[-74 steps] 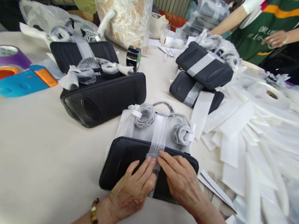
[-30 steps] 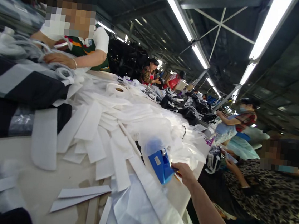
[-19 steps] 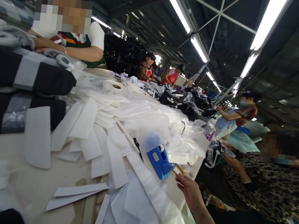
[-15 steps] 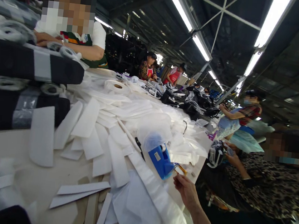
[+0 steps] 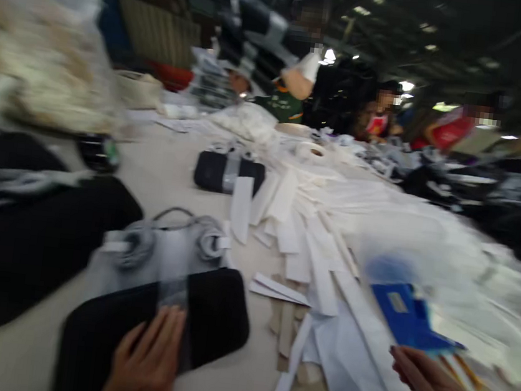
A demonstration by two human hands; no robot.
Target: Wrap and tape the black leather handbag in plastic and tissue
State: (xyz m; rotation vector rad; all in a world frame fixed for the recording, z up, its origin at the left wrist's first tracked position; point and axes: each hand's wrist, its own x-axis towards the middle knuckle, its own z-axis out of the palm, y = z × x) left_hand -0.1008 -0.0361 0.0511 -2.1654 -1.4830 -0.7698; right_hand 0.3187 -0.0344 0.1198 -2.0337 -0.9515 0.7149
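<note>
My left hand (image 5: 145, 358) lies with its fingers stretched flat on a clear tape band (image 5: 173, 289) that runs round a black padded piece (image 5: 218, 319). Coiled grey straps (image 5: 211, 240) in clear plastic sit behind that piece. My right hand (image 5: 436, 385) is closed in a pinch just in front of a blue tape dispenser (image 5: 399, 318); what its fingertips hold, if anything, I cannot make out. Some yellow-handled tool (image 5: 468, 373) lies beside the dispenser.
White strips (image 5: 301, 250) and clear plastic sheets (image 5: 465, 294) are heaped over the table (image 5: 153, 145). Another taped black bundle (image 5: 216, 171) sits farther back, and a large black piece (image 5: 47, 246) is at left. A co-worker (image 5: 298, 68) across the table carries black bundles.
The view has swung left, bringing my left hand and the black padded piece into sight. My right hand stays near the dispenser. The co-worker opposite has lifted bundles off the table.
</note>
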